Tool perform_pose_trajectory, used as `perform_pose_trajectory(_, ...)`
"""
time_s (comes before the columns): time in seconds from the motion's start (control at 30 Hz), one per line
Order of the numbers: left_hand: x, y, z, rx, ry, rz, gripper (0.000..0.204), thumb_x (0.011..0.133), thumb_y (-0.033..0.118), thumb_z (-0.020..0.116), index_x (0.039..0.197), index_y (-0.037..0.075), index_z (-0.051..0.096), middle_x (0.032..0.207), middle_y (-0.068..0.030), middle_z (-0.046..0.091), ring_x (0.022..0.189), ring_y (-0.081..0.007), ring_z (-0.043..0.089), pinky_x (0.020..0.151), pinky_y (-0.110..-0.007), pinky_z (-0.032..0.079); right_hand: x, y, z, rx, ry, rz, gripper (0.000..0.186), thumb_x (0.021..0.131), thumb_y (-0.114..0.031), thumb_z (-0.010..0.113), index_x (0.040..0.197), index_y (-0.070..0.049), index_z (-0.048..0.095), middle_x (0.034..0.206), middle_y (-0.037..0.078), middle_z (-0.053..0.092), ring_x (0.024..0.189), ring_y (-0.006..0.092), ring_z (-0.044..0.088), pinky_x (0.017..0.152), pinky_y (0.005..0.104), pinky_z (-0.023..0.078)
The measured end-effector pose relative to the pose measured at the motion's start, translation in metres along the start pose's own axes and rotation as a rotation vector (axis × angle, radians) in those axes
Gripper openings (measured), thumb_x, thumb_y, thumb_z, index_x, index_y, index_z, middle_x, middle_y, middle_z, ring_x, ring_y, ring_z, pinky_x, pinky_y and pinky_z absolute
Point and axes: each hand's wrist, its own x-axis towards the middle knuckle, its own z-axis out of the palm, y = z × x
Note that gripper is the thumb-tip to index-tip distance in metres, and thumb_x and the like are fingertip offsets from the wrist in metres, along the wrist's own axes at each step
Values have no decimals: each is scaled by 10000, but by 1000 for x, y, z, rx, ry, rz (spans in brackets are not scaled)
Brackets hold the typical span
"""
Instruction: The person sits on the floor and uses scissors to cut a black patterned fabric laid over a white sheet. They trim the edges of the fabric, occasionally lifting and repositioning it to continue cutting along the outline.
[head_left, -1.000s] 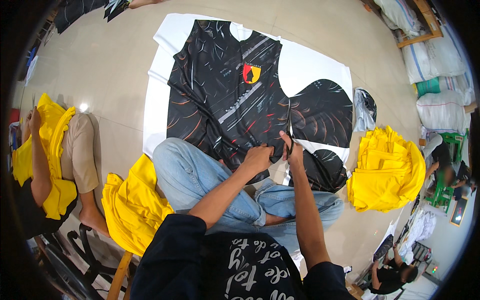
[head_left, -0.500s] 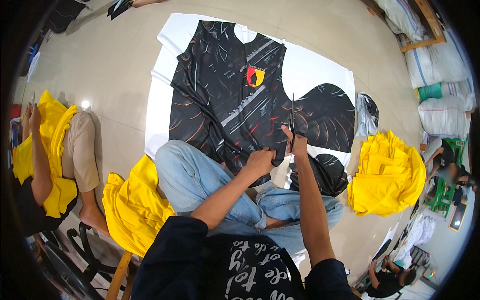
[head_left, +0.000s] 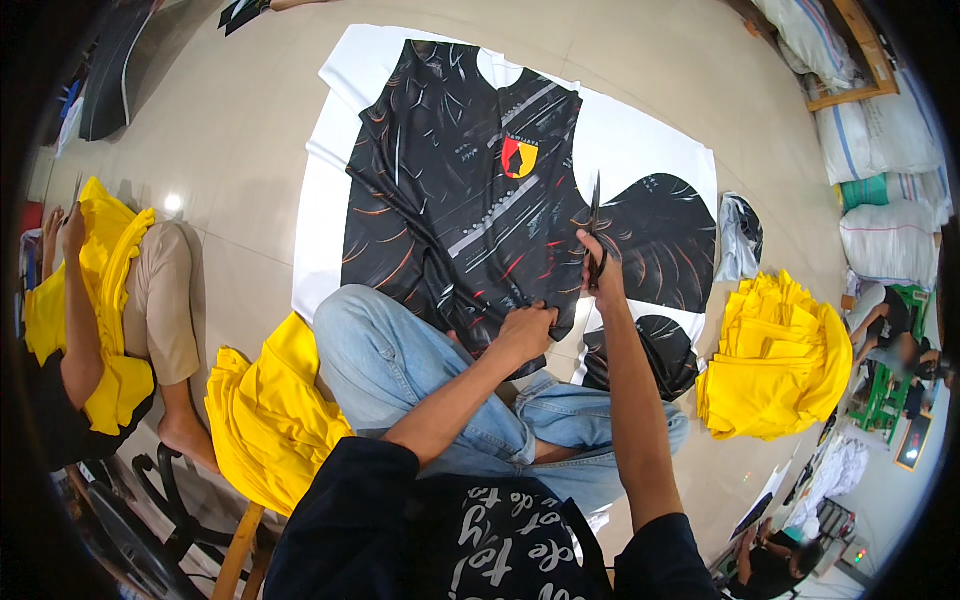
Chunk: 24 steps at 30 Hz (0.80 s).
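Observation:
A black patterned shirt panel [head_left: 470, 190], with a red and yellow shield emblem, lies spread over white fabric [head_left: 322, 200] on the floor in front of my crossed legs. My left hand [head_left: 527, 335] is closed on the panel's near edge, bunching it a little. In my right hand [head_left: 603, 270] is a pair of black scissors [head_left: 597, 190], blades pointing away from me. They lie along the gap between the big panel and a rounded black piece [head_left: 655, 235] printed on the same white fabric. Nearer me on the right is a smaller black piece [head_left: 650, 355], partly folded.
Yellow fabric heaps lie at my left knee [head_left: 270, 420] and to the right [head_left: 775, 360]. A small grey and black fabric bundle [head_left: 738, 235] sits beyond the right heap. At left, another person [head_left: 80, 340] holds yellow cloth. White sacks [head_left: 885, 235] line the right side.
My right hand and the scissors have moved slightly forward along the panel's right edge. My left hand keeps its hold on the near edge.

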Motion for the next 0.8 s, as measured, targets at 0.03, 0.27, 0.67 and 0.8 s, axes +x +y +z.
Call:
perform_pose_trajectory(0.03, 1, 1, 0, -1, -7, -1, 306, 757, 64, 678, 1062, 90, 681, 1227, -234, 656, 1048, -418, 687, 892, -513, 542, 4, -5, -1, 25, -17, 3, 497, 773, -469, 876, 597, -171, 519, 485, -22, 478, 366, 94, 457, 355, 233, 313)
perform_pose_trajectory(0.27, -3, 10, -10, -12, -66, -28, 258, 797, 39, 640, 1049, 54, 696, 1230, -233, 655, 1024, -408, 700, 919, -514, 529, 20, -10, 2, -48, 7, -38, 513, 756, -542, 859, 657, -156, 536, 522, -23, 478, 386, 102, 473, 361, 232, 312)
perform_pose_trajectory(0.67, -4, 10, -7, 28, -43, 4, 394, 791, 38, 649, 1185, 22, 663, 1244, -245, 634, 1077, -400, 683, 898, -502, 554, 50, -20, 7, -81, 29, 22, 509, 721, -542, 881, 634, -171, 543, 526, -21, 515, 398, 102, 490, 376, 236, 314)
perform_pose_trajectory(0.8, -6, 7, -4, -29, -27, -20, 295, 802, 67, 654, 1096, 59, 636, 1200, -223, 621, 1051, -434, 664, 921, -528, 522, 53, -43, 14, -91, 20, 83, 506, 716, -544, 878, 632, -172, 544, 537, -17, 520, 411, 106, 499, 379, 236, 303)
